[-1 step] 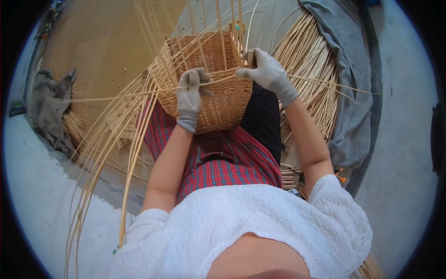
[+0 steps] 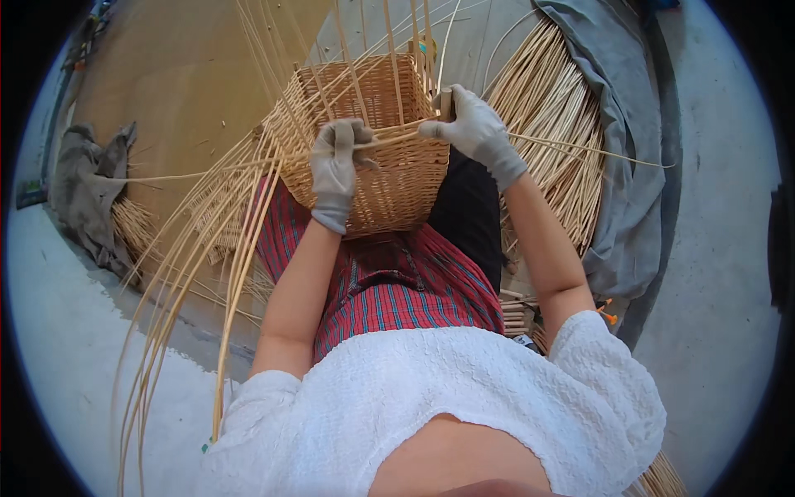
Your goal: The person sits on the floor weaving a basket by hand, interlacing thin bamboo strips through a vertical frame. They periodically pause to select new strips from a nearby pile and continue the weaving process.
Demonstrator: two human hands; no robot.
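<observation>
A square wicker basket (image 2: pixel 396 186) rests on my lap, with tall cane stakes (image 2: pixel 389 50) standing up from its rim. My left hand (image 2: pixel 334 170), in a pale grey work glove, is closed on thin cane strands (image 2: pixel 393 137) at the basket's near edge. At the near right corner my right hand (image 2: pixel 478 128), gloved the same way, has its thumb pressed on the strands beside a short wooden corner post (image 2: pixel 447 105). The fingers behind that post are partly hidden. Past my right hand, the strand ends (image 2: pixel 588 149) stick out to the right.
Many loose canes (image 2: pixel 219 240) fan out from the basket's left side, down past my left arm. A big bundle of canes (image 2: pixel 551 124) lies on a grey cloth (image 2: pixel 629 207) at right. Another grey cloth (image 2: pixel 87 190) with canes lies at far left. A brown board (image 2: pixel 190 74) covers the floor.
My left hand has shifted very slightly to the left and up along the rim. The right hand has moved a touch left. The loose canes at left sway a little.
</observation>
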